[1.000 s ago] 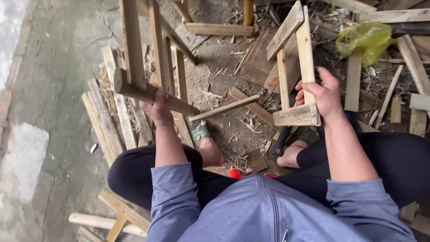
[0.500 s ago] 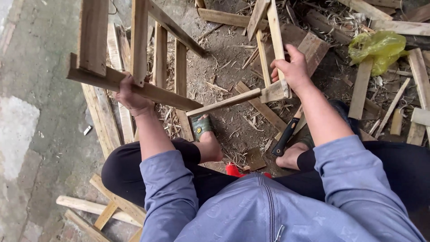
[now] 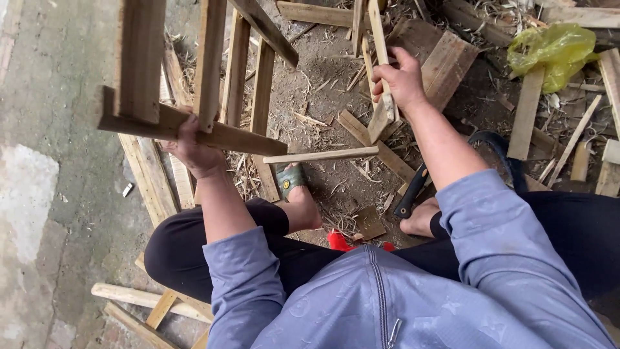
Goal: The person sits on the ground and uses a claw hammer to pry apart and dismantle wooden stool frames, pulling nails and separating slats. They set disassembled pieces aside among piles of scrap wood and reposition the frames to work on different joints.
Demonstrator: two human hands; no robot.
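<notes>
My left hand grips the cross bar of a wooden frame made of nailed slats, lifted up close to the camera at the upper left. A thin stick juts from that frame toward the right. My right hand holds a second, narrower slat frame by its lower end, above the dirt floor. I sit with knees apart in dark trousers and a blue-grey jacket.
Loose planks and offcuts lie all over the dirt ground. A yellow plastic bag sits at the upper right. A dark-handled tool rests by my right foot. My left foot wears a green sandal. Concrete floor runs along the left.
Both hands have moved left and up. The left frame has risen closer to the camera, and the right frame has swung from the right side toward the centre.
</notes>
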